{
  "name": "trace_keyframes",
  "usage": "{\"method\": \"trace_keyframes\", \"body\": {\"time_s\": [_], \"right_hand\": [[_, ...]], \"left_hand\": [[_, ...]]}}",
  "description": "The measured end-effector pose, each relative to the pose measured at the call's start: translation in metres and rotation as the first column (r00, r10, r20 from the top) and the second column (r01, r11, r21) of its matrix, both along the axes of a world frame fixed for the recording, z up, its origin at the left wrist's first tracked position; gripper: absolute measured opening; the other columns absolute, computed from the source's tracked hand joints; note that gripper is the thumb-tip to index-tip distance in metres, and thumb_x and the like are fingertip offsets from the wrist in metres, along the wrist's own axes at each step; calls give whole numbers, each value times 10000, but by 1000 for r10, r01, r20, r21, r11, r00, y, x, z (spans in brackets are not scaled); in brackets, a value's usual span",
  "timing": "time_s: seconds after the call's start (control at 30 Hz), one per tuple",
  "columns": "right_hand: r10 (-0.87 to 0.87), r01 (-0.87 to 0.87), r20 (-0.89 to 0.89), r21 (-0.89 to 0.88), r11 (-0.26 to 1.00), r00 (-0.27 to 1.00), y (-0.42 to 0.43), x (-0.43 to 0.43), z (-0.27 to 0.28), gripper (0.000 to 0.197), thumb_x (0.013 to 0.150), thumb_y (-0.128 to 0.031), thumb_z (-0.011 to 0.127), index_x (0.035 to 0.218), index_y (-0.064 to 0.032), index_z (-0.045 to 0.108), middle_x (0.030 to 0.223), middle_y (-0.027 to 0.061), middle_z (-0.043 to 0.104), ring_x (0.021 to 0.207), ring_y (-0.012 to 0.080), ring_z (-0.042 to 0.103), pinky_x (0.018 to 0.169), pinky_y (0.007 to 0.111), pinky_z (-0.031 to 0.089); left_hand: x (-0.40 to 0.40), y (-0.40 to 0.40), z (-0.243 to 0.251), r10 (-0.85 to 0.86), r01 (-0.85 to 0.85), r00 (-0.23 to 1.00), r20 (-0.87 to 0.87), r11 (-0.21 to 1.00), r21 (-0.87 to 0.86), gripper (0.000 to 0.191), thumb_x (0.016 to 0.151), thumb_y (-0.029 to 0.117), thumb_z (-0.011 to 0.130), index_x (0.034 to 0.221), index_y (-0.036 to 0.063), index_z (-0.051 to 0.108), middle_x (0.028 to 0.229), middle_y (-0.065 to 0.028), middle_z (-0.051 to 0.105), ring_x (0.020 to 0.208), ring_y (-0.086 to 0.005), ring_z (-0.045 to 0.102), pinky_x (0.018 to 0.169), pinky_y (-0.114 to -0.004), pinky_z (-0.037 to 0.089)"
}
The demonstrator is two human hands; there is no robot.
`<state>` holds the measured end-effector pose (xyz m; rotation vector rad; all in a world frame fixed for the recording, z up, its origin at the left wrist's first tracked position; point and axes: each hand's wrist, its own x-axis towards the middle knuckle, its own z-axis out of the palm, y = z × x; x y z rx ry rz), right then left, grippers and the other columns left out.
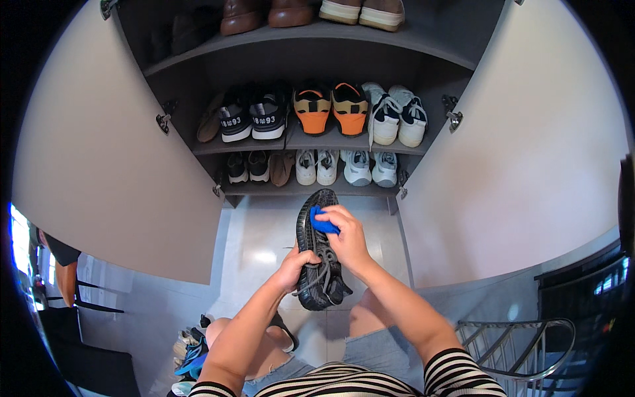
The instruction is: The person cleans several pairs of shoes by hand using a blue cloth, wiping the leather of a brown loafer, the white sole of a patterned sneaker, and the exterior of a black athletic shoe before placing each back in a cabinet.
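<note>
A dark grey and black knit sneaker (317, 275) is held up in front of me, its toe pointing away towards the cabinet. My left hand (293, 268) grips it from the left side near the laces, thumb on top and fingers hidden underneath. Bunched in the fingers of my right hand (348, 238) is a blue cloth (323, 221), pressed against the upper near the toe. The grey laces (325, 268) hang loosely over the ankle end of the shoe.
An open shoe cabinet (307, 191) stands ahead, with several pairs on its shelves. Its left door (124, 164) and right door (516, 164) swing out on either side. More shoes (191, 355) lie on the floor at my left. A metal-framed rack or chair (516, 342) stands at right.
</note>
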<state>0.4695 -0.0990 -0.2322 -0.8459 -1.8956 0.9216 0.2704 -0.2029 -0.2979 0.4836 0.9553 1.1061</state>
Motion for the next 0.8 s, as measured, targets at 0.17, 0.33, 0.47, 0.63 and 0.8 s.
{"method": "trace_keyframes", "body": {"time_s": [0.17, 0.33, 0.47, 0.63, 0.8], "right_hand": [[322, -302, 62, -216, 928, 945, -30, 34, 35, 457, 943, 138, 776, 1339, -10, 948, 1392, 254, 903, 1321, 483, 885, 1172, 495, 691], [174, -174, -15, 15, 985, 985, 43, 32, 58, 497, 969, 107, 796, 1420, -27, 959, 1495, 242, 917, 1392, 432, 893, 1249, 475, 677], [24, -30, 55, 122, 992, 998, 32, 15, 2, 646, 948, 170, 699, 1512, -36, 938, 1676, 265, 875, 1626, 469, 808, 1441, 527, 594], [222, -213, 76, -109, 971, 972, -39, 33, 14, 653, 943, 170, 684, 1505, -32, 946, 1628, 278, 890, 1592, 458, 829, 1399, 531, 626], [197, -210, -79, -490, 846, 977, 4, 55, 58, 556, 1044, 133, 724, 1535, -14, 942, 1634, 234, 905, 1528, 375, 869, 1318, 472, 656]], "left_hand": [[-4, -18, -6, 103, -92, 978, -180, 994, 65, 711, 994, 125, 797, 1683, 13, 663, 1389, -135, 866, 1221, -290, 883, 1147, -453, 736], [-7, -6, -1, -46, 44, 998, 31, 997, 62, 901, 1036, 108, 788, 1887, 89, 491, 1583, -151, 781, 1373, -294, 820, 1232, -477, 696], [-1, 2, 7, 107, -110, 981, 164, 994, 6, 677, 1050, 116, 734, 1714, 23, 641, 1471, -153, 843, 1258, -291, 879, 1164, -479, 737], [1, -11, -2, 166, -169, 984, 69, 985, 45, 637, 1042, 118, 726, 1668, 26, 662, 1430, -136, 848, 1218, -285, 880, 1135, -478, 744], [8, -8, -20, 168, -163, 975, 148, 986, -48, 588, 1051, 137, 725, 1630, 44, 680, 1378, -139, 863, 1205, -305, 891, 1144, -497, 740]]}}
